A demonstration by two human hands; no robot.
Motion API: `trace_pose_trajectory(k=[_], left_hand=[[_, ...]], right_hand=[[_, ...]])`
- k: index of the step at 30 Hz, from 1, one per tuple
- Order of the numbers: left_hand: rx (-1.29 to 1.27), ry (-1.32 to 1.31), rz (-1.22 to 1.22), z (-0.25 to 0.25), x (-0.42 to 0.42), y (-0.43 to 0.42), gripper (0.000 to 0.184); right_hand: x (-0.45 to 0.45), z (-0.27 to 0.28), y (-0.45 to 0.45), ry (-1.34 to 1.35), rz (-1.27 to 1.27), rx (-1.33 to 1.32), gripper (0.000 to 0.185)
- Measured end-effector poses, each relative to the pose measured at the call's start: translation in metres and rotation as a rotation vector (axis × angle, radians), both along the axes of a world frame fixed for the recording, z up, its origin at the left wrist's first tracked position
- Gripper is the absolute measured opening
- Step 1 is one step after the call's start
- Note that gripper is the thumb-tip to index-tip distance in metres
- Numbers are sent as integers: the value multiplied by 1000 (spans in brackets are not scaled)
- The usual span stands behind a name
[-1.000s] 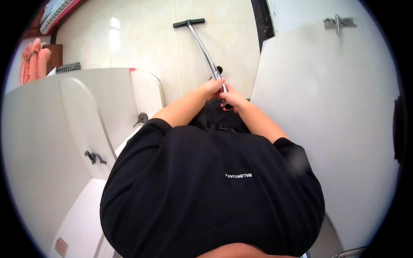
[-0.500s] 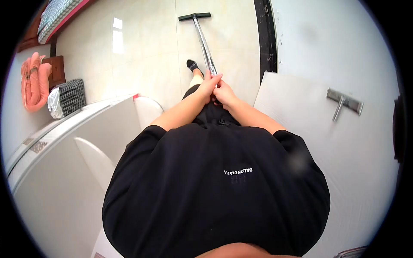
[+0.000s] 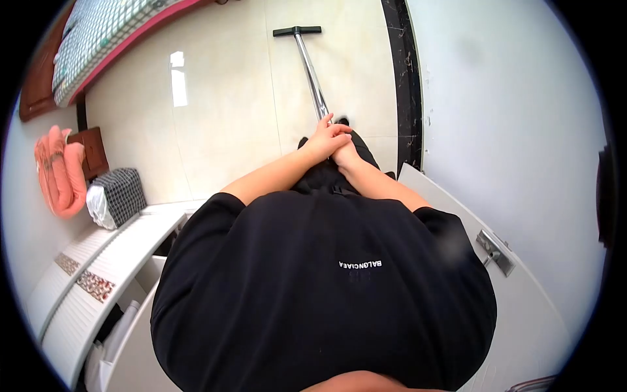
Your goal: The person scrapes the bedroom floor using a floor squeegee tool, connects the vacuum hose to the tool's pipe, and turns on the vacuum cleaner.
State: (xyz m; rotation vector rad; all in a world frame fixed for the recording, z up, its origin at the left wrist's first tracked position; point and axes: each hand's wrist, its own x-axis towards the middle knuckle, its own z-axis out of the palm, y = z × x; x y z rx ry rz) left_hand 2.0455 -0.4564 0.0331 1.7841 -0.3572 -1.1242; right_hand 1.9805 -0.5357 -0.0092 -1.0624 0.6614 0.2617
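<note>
A long chrome pole [image 3: 309,72] runs forward from my hands to a dark, flat crossbar head [image 3: 297,31] resting on the floor. Together they look like a T-shaped floor-cleaning tool; its exact kind is not clear. My left hand [image 3: 324,140] is closed around the pole's near end, its fingers lapping over the other hand. Just beneath and to the right, my right hand [image 3: 345,154] is also closed at the pole, partly covered by the left. The lower end of the pole is hidden by the hands and dark clothing.
A white door [image 3: 444,215] with a metal handle [image 3: 496,251] is on my right, by a wall with dark baseboard [image 3: 408,78]. Left are a bed [image 3: 114,39], a pink rolled bundle [image 3: 60,173], a checked bag [image 3: 124,196] and a white cabinet [image 3: 98,287].
The view has moved forward, so the door handle and cabinet sit lower and more of the bed shows. My left hand has shifted to overlap the right. The tool's head stays nearly in place in view.
</note>
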Motion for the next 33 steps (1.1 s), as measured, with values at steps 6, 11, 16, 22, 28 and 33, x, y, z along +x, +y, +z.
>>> trace_pose_trajectory(k=[6,11,16,22,28,33], left_hand=[[-46,-5,-31,8,107,-47,35],[-51,-89,38,22,201,-90,34],[-54,-141,-4,17,263,-149,34],[-92,-183,-74,17,342,-189,37],[-5,-150,-99,40,494,-235,40],[-31,-95,-146,27,607,-273,43]], right_hand=[[116,24,-49,49,-111,134,20],[214,48,-98,286,89,123,19],[277,64,-158,206,134,56,21],[358,28,-206,102,68,74,22],[495,-37,-266,134,19,200,26],[610,23,-316,258,482,-339,18]])
